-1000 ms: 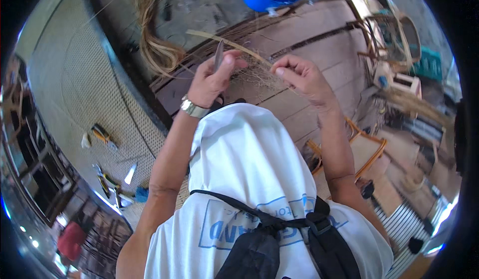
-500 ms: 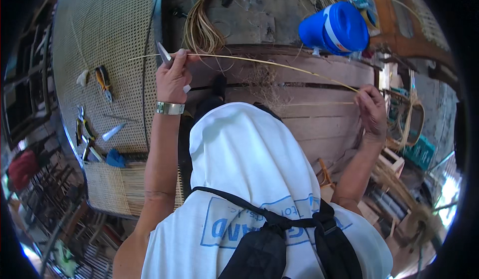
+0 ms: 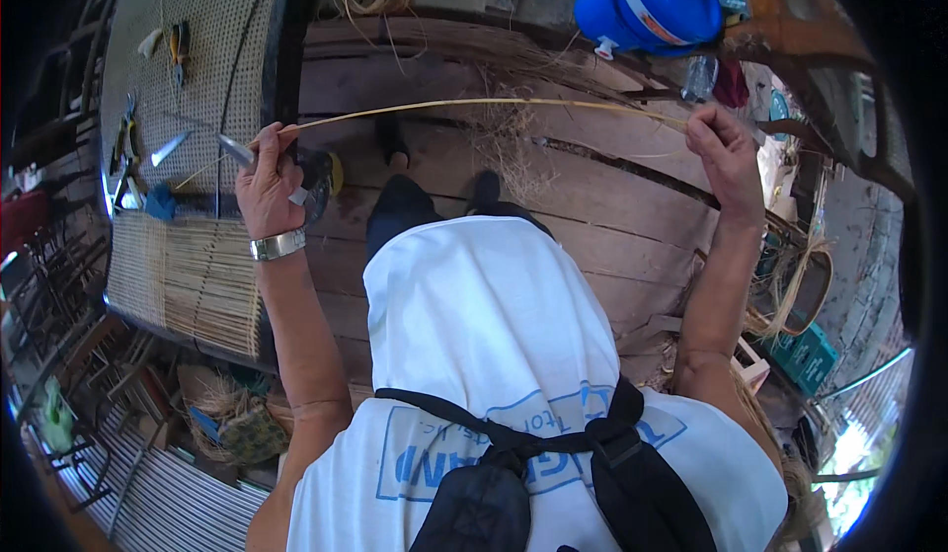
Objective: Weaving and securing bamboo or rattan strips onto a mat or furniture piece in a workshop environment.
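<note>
We see left hand (image 3: 269,185) grip knife (image 3: 236,150) and strip (image 3: 494,100); right hand (image 3: 724,153) pinches strip's right end. Strip bows between hands, thin scraps (image 3: 509,142) below. Most looks done; short tail beyond left hand seems left.

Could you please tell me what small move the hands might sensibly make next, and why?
Perhaps the right hand could draw the strip a little to the right, since it pinches the strip away from the left hand, which holds the knife against or close to it, and a short tail extends leftward over the woven panel.
</note>
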Demonstrator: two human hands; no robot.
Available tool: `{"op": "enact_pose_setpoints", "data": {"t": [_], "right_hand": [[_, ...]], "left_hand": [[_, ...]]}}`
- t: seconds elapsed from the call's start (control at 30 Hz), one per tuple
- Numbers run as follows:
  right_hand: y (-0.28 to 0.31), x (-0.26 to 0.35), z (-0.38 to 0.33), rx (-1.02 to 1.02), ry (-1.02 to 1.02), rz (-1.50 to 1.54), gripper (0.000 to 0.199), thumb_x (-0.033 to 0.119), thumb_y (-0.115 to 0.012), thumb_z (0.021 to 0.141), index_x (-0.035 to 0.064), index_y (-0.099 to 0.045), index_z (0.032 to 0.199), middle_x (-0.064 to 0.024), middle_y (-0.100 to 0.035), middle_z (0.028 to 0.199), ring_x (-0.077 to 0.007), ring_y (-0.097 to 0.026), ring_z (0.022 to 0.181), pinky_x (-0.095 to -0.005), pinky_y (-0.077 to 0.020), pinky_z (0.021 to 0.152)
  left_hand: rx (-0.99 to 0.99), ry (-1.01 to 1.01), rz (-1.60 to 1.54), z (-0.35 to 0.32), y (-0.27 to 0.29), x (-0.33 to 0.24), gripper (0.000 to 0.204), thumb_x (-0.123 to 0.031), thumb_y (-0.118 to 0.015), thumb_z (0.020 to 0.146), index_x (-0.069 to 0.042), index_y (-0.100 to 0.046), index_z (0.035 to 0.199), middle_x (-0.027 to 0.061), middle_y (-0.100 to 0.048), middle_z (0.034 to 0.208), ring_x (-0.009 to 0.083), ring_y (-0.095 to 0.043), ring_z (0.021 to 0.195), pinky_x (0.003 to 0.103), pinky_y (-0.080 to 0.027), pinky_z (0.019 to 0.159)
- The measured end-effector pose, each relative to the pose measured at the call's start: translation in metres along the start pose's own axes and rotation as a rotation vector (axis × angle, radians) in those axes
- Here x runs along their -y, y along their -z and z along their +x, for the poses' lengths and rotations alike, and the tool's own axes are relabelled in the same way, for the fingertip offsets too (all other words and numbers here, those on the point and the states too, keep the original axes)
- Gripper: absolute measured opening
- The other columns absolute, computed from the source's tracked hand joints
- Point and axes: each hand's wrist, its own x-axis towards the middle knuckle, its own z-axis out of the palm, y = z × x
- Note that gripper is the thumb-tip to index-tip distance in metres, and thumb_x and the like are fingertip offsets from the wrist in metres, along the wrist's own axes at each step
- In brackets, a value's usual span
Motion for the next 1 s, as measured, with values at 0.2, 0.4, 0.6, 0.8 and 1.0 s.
{"op": "enact_pose_setpoints", "data": {"t": [0.2, 0.4, 0.6, 0.8, 1.0], "right_hand": [[-0.025, 0.002, -0.012, 0.064, 0.064, 0.022, 0.012, 0.017, -0.065, 0.095, 0.0059, -0.064, 0.091, 0.0069, -0.054, 0.080, -0.0020, -0.043, 0.072, -0.0185, -0.0332, 0.066], [-0.066, 0.006, -0.017, 0.106, 0.073, -0.006, 0.012, 0.018, -0.065, 0.095, 0.0061, -0.065, 0.091, 0.0074, -0.053, 0.078, -0.0016, -0.043, 0.071, -0.0176, -0.0326, 0.064], [-0.118, 0.006, 0.002, 0.170, 0.042, -0.018, 0.009, 0.016, -0.065, 0.096, 0.0068, -0.065, 0.094, 0.0080, -0.056, 0.080, 0.0002, -0.043, 0.071, -0.0164, -0.0330, 0.063], [-0.155, 0.000, 0.020, 0.221, 0.049, -0.029, 0.010, 0.017, -0.065, 0.096, 0.0075, -0.064, 0.093, 0.0093, -0.054, 0.078, 0.0012, -0.042, 0.069, -0.0158, -0.0313, 0.061], [-0.168, -0.009, 0.057, 0.323, -0.009, -0.126, 0.013, 0.017, -0.064, 0.097, 0.0052, -0.064, 0.091, 0.0089, -0.053, 0.075, -0.0003, -0.043, 0.067, -0.0176, -0.0341, 0.060]], "left_hand": [[-0.120, -0.058, -0.017, -0.049, 0.035, -0.001, 0.019, -0.020, -0.061, 0.099, -0.003, -0.067, 0.104, 0.0103, -0.074, 0.096, 0.0007, -0.034, 0.042, 0.018, -0.025, 0.041], [-0.158, -0.107, -0.038, -0.066, 0.074, -0.022, 0.020, -0.020, -0.061, 0.099, -0.003, -0.069, 0.106, 0.0083, -0.074, 0.096, 0.0019, -0.037, 0.043, 0.020, -0.027, 0.041], [-0.288, -0.261, 0.011, -0.088, 0.116, -0.048, 0.016, -0.018, -0.063, 0.098, -0.005, -0.069, 0.104, 0.0104, -0.074, 0.093, 0.0017, -0.037, 0.044, 0.020, -0.026, 0.041], [-0.268, -0.363, -0.018, -0.096, 0.152, -0.060, 0.016, -0.017, -0.065, 0.097, -0.004, -0.069, 0.105, 0.0120, -0.074, 0.088, 0.0010, -0.036, 0.043, 0.019, -0.025, 0.040], [-0.449, -0.348, -0.032, -0.103, 0.168, -0.056, 0.017, -0.017, -0.065, 0.097, -0.003, -0.071, 0.104, 0.0103, -0.074, 0.092, 0.0016, -0.039, 0.046, 0.020, -0.030, 0.042]]}}
